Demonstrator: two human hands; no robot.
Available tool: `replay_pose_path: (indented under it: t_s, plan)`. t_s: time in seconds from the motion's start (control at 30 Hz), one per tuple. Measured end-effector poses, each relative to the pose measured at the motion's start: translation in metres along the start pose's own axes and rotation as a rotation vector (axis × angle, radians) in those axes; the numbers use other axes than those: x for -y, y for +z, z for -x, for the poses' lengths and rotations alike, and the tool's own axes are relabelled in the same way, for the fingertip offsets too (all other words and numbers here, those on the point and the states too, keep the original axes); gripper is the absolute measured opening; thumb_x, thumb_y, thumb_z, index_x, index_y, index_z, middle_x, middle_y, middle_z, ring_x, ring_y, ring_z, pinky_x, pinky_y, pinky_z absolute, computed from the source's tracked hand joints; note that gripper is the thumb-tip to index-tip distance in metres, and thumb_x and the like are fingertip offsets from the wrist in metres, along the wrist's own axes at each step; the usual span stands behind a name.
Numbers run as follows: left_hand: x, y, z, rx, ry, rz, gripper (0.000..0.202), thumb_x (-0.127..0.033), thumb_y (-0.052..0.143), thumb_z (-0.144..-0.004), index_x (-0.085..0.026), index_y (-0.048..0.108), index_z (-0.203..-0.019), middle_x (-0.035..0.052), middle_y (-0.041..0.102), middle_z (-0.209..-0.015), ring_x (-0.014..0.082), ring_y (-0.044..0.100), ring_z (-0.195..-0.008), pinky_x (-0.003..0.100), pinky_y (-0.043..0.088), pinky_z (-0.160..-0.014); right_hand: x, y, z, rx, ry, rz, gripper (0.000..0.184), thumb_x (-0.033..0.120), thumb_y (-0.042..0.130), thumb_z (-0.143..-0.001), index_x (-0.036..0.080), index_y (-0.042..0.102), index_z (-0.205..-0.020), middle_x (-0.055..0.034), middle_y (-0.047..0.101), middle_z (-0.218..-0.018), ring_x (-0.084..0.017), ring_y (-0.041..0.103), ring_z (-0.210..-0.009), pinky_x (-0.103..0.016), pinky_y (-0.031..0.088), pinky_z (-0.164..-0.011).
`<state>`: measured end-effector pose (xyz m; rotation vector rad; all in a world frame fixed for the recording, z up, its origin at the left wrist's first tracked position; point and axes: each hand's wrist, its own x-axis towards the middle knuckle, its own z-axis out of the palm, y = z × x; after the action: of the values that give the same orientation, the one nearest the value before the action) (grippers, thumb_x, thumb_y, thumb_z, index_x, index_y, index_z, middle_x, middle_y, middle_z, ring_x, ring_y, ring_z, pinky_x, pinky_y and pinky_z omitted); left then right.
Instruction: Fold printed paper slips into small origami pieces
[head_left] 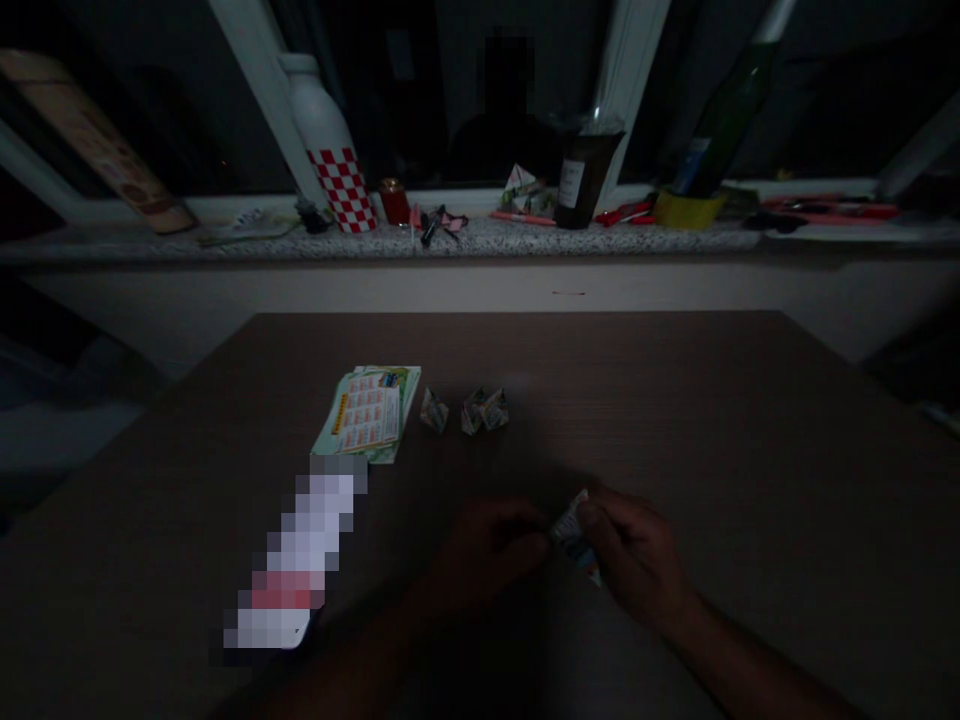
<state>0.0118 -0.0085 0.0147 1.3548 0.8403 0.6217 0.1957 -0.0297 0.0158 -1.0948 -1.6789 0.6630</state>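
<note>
Both my hands meet low over a dark brown table (712, 400) in dim light. My left hand (491, 550) and my right hand (634, 555) pinch a small folded piece of printed paper (574, 535) between their fingertips. Farther up the table lie two small folded paper pieces (435, 411) (484, 410). To their left rests a stack of printed paper sheets (369, 412) with a calendar grid on top.
A blurred-out flat object (292, 570) lies at the left of the table. Behind it runs a speckled windowsill (480, 238) with a white bottle with red checks (334, 150), a dark bottle (585, 170), a green bottle (724, 115), a yellow tape roll (686, 208) and pens.
</note>
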Motion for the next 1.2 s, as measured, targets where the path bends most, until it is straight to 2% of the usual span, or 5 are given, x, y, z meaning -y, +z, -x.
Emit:
replay_pose_path:
  t_s: [0.1, 0.3, 0.5, 0.77, 1.2]
  plan:
    - [-0.002, 0.0, 0.0, -0.009, 0.062, 0.001, 0.029, -0.041, 0.06, -0.081, -0.013, 0.067, -0.082, 0.0014, 0.059, -0.072, 0.0125, 0.051, -0.067, 0.022, 0.039, -0.061, 0.003, 0.002, 0.0, -0.01, 0.002, -0.016, 0.035, 0.026, 0.044, -0.094, 0.019, 0.05, -0.06, 0.003, 0.046, -0.052, -0.01, 0.046, -0.046, -0.021, 0.036, -0.044]
    - [-0.001, -0.005, 0.002, -0.162, 0.135, -0.047, 0.032, -0.042, 0.059, -0.083, -0.013, 0.066, -0.074, 0.002, 0.058, -0.07, 0.0133, 0.051, -0.066, 0.023, 0.04, -0.062, 0.0, 0.003, 0.002, 0.067, -0.026, 0.001, 0.025, 0.022, 0.055, -0.086, 0.018, 0.056, -0.061, 0.0023, 0.052, -0.05, -0.011, 0.048, -0.045, -0.022, 0.038, -0.044]
    - [0.0, -0.004, 0.003, -0.141, 0.114, -0.012, 0.025, -0.038, 0.062, -0.08, -0.014, 0.065, -0.075, 0.0026, 0.061, -0.071, 0.0132, 0.054, -0.066, 0.022, 0.041, -0.061, -0.002, 0.002, 0.003, 0.052, 0.018, -0.043, 0.024, 0.023, 0.055, -0.086, 0.017, 0.058, -0.063, 0.002, 0.053, -0.051, -0.01, 0.048, -0.045, -0.021, 0.037, -0.044]
    - [-0.007, -0.002, 0.001, -0.129, 0.155, -0.214, 0.012, -0.02, 0.058, -0.075, -0.013, 0.061, -0.066, -0.0004, 0.056, -0.061, 0.0106, 0.049, -0.058, 0.021, 0.037, -0.056, -0.008, 0.002, 0.007, 0.361, 0.006, -0.051, 0.014, 0.012, 0.055, -0.078, 0.017, 0.058, -0.065, 0.0045, 0.045, -0.052, -0.008, 0.038, -0.046, -0.022, 0.029, -0.044]
    - [-0.003, 0.004, 0.001, -0.111, 0.215, -0.351, 0.013, -0.021, 0.05, -0.079, -0.015, 0.057, -0.069, -0.0017, 0.053, -0.061, 0.0104, 0.048, -0.057, 0.02, 0.036, -0.055, -0.006, 0.004, 0.006, 0.35, -0.05, 0.046, 0.025, 0.012, 0.048, -0.079, 0.019, 0.041, -0.056, 0.0062, 0.033, -0.053, -0.008, 0.033, -0.046, -0.023, 0.026, -0.047]
